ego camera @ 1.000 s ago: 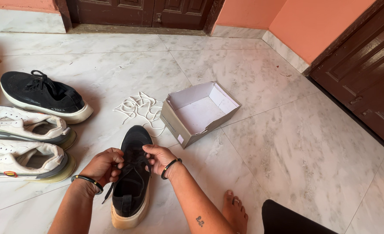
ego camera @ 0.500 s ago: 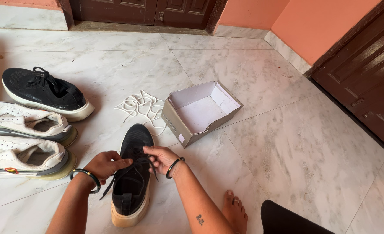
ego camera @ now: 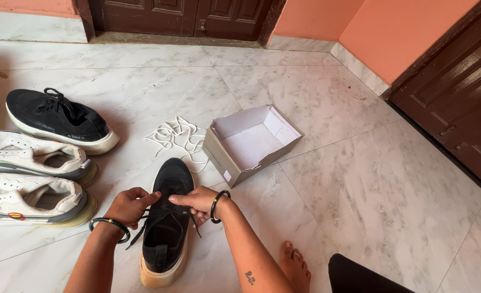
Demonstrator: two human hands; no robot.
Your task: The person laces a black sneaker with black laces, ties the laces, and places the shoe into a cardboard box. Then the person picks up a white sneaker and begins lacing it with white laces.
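You sit on a white marble floor [ego camera: 360, 179] by orange walls; low centre, your left hand [ego camera: 129, 206] and right hand [ego camera: 197, 199] pinch the black shoe [ego camera: 167, 228]'s laces, whose knot stays hidden.

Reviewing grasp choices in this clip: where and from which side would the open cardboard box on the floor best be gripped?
Grip the cardboard box by its long near wall, fingers over the rim from above. It sits open side up and looks empty, so the thin wall is free to pinch. The near side faces the right hand, and the white laces lie to its left, so coming from that side is probably clumsier.
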